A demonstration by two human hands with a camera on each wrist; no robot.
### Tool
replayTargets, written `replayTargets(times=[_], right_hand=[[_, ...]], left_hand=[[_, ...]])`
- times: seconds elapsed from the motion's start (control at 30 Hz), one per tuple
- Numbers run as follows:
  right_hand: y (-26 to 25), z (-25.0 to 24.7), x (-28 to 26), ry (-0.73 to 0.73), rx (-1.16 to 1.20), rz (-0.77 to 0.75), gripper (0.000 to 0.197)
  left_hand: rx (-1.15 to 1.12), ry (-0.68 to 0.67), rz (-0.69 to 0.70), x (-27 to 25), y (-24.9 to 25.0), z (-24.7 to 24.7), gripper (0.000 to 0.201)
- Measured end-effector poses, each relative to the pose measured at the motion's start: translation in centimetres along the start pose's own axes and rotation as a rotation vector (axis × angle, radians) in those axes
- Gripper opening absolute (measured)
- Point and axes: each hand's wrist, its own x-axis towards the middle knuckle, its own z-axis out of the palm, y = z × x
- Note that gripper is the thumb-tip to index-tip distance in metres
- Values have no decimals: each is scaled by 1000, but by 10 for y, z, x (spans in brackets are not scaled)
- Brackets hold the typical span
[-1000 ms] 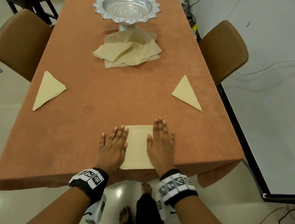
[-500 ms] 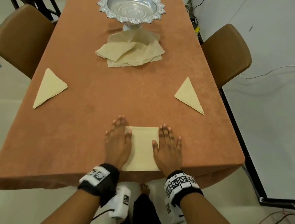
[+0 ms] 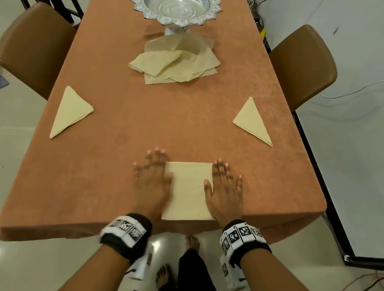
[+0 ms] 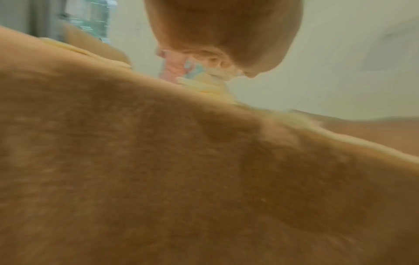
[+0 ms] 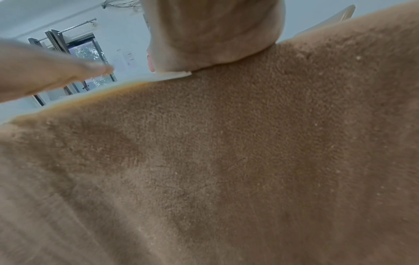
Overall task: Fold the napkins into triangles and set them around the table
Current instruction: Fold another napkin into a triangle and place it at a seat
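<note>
A cream napkin (image 3: pixel 189 190) folded to a rectangle lies at the near edge of the orange-clothed table (image 3: pixel 188 130). My left hand (image 3: pixel 152 176) lies flat with spread fingers along its left side, blurred by motion. My right hand (image 3: pixel 225 187) presses flat on its right side, thumb on the napkin. Two napkins folded into triangles lie on the cloth, one at the left (image 3: pixel 70 111) and one at the right (image 3: pixel 253 122). A loose pile of unfolded napkins (image 3: pixel 176 64) sits mid-table. Both wrist views show mostly tablecloth close up and the heel of each hand.
A silver pedestal bowl (image 3: pixel 177 3) stands at the far end behind the pile. Brown chairs flank the table, one left (image 3: pixel 32 45) and one right (image 3: pixel 302 67). My bare feet (image 3: pixel 190 243) show below the near edge. Cables run on the floor at right.
Both hands have slid outward along the napkin, the left toward its left edge and the right toward its right edge. The view has tilted slightly.
</note>
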Motion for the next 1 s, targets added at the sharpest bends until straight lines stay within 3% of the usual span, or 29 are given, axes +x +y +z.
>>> replayTargets(times=[0.07, 0.1, 0.17, 0.4, 0.47, 0.6, 0.8, 1.0], right_hand=[[0, 0, 0, 5, -3, 1, 71], [1, 0, 0, 3, -2, 2, 71], [2, 0, 1, -4, -4, 1, 71], [2, -4, 1, -34, 3, -23, 71], [6, -12, 7, -28, 105, 1, 65], [22, -36, 33, 125, 446, 133, 33], [19, -41, 58, -58, 274, -38, 12], [11, -59, 88, -260, 248, -100, 15]], left_hand=[[30, -80, 182, -1, 29, 16, 60], [57, -151, 170, -3, 32, 21, 63], [93, -208, 35, -5, 18, 22, 69], [57, -113, -243, 7, -46, -11, 61], [21, -58, -157, 20, -41, -19, 53], [41, -23, 49, 47, -18, -20, 34], [-32, 0, 7, 55, -17, -16, 12], [-80, -75, -90, 54, -14, -15, 8]])
